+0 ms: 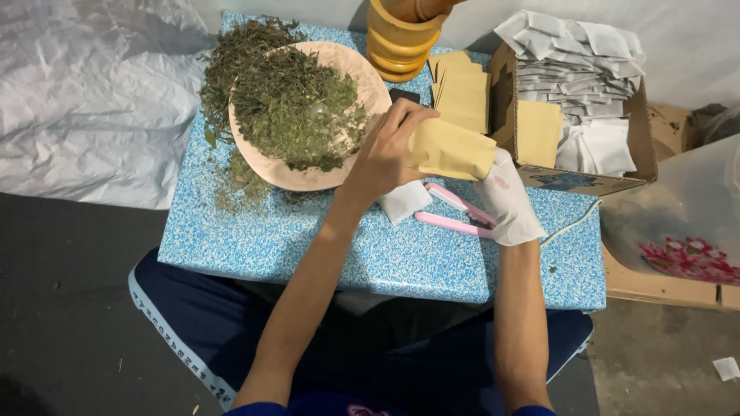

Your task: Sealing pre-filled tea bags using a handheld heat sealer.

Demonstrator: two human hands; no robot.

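A tan paper pouch is held above the small blue speckled table by both hands. My left hand, bare, grips the pouch's left end. My right hand, in a white glove, holds its right end. Just left of my hands sits a pale pink plate heaped with dried green herb leaves. Below the pouch lie a small white sachet and a pink heat-sealing clamp on the table.
A cardboard box at the right holds several white sachets and tan pouches. More tan pouches lie stacked behind my hands. A yellow wooden mortar stands at the back. Loose herb is scattered on the table's left side. White plastic sheeting lies at left.
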